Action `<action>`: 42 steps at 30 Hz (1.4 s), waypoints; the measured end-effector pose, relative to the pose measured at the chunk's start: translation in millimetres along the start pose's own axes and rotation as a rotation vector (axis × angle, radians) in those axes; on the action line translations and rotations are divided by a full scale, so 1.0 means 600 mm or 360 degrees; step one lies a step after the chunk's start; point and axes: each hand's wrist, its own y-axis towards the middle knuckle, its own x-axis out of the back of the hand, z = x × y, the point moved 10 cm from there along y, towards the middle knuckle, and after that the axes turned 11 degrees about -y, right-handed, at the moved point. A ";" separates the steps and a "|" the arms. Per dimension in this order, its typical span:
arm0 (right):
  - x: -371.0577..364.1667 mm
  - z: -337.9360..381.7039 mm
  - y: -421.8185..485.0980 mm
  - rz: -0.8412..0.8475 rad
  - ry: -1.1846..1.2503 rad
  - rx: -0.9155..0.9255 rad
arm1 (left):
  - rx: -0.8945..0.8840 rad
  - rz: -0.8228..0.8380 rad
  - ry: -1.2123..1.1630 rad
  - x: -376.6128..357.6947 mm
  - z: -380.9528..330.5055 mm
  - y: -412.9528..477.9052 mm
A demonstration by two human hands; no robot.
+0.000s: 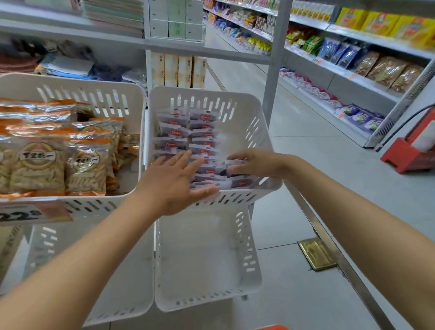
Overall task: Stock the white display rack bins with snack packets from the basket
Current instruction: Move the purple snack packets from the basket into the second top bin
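Biscuit bags (38,161) fill the left bin (84,95), and in the right bin (249,124) our left hand (171,181) lies flat, fingers (182,157) spread, on the snack packets (203,134) while our right hand (254,162) pinches some.

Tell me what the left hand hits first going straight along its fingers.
The left hand would probably meet the small packets in the white bin first; its height above them is unclear.

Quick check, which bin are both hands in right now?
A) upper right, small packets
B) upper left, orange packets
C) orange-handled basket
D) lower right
A: the left hand and right hand both touch the small packets inside the upper right bin.
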 end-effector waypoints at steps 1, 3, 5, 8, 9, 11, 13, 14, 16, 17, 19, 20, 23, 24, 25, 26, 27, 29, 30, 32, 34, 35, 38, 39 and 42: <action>-0.002 -0.002 0.002 -0.0056 0.0083 -0.0007 | 0.0002 0.0005 -0.0005 0.000 0.000 -0.001; -0.010 -0.004 -0.004 -0.0054 0.0264 -0.0018 | 0.0008 0.0011 -0.0032 -0.001 -0.001 -0.002; -0.007 -0.004 -0.019 -0.0112 0.0259 -0.0007 | 0.0021 -0.0039 -0.0084 0.006 -0.008 -0.004; 0.024 0.015 -0.069 -0.0549 0.0060 0.0062 | 0.0007 -0.0306 -0.0341 0.035 -0.024 -0.029; 0.028 0.027 -0.097 -0.0707 0.0047 0.0117 | -0.0038 -0.0433 -0.0416 0.046 -0.036 -0.047; 0.013 0.047 -0.162 -0.0897 0.0091 0.0209 | -0.0126 -0.0631 -0.0534 0.058 -0.066 -0.093; -0.037 0.054 -0.231 -0.0918 0.0145 0.0260 | -0.0093 -0.0649 -0.0647 0.045 -0.088 -0.144; -0.072 0.053 -0.263 -0.0879 0.0159 0.0267 | -0.0040 -0.0588 -0.0701 0.024 -0.091 -0.168; -0.165 0.035 -0.313 -0.0636 0.0113 0.0241 | 0.0073 -0.0384 -0.0798 -0.035 -0.089 -0.217; -0.222 0.020 -0.334 -0.0448 0.0065 0.0221 | 0.0110 -0.0273 -0.0830 -0.069 -0.087 -0.243; -0.336 -0.018 -0.372 -0.0062 -0.0041 0.0134 | 0.0187 -0.0068 -0.0887 -0.137 -0.080 -0.295; -0.383 -0.038 -0.386 0.0075 -0.0097 0.0091 | 0.0225 -0.0019 -0.0939 -0.165 -0.075 -0.321; -0.495 -0.090 -0.418 0.0361 -0.0175 -0.0106 | 0.0328 0.0001 -0.1077 -0.223 -0.069 -0.404; -0.529 -0.103 -0.430 0.0435 -0.0233 -0.0159 | 0.0352 0.0003 -0.1133 -0.242 -0.070 -0.428; -0.559 -0.114 -0.440 0.0484 -0.0257 -0.0186 | 0.0394 0.0037 -0.1173 -0.260 -0.073 -0.452; -0.582 -0.124 -0.450 0.0510 -0.0270 -0.0224 | 0.0406 0.0061 -0.1215 -0.278 -0.079 -0.470; -0.598 -0.130 -0.460 0.0515 -0.0274 -0.0230 | 0.0425 0.0108 -0.1243 -0.297 -0.086 -0.486; -0.600 -0.130 -0.470 0.0453 -0.0331 -0.0184 | 0.0424 0.0175 -0.1319 -0.325 -0.108 -0.505; -0.583 -0.125 -0.469 0.0357 -0.0371 -0.0164 | 0.0380 0.0178 -0.1340 -0.333 -0.123 -0.510; -0.532 -0.096 -0.470 0.0059 -0.0398 -0.0069 | 0.0271 0.0208 -0.1322 -0.334 -0.162 -0.519; -0.477 -0.045 -0.485 -0.0225 -0.0228 0.0008 | 0.0138 0.0289 -0.1370 -0.335 -0.206 -0.525; -0.457 -0.017 -0.494 -0.0300 -0.0017 0.0035 | 0.0108 0.0325 -0.1420 -0.333 -0.225 -0.529; -0.461 0.076 -0.525 -0.0045 0.0843 0.0209 | 0.0070 0.0257 -0.1634 -0.322 -0.231 -0.535; -0.470 0.098 -0.534 0.0029 0.0996 0.0257 | 0.0104 0.0205 -0.1756 -0.319 -0.212 -0.540; -0.535 0.093 -0.526 -0.0021 0.0591 0.0246 | 0.0584 0.0293 -0.2213 -0.344 -0.125 -0.582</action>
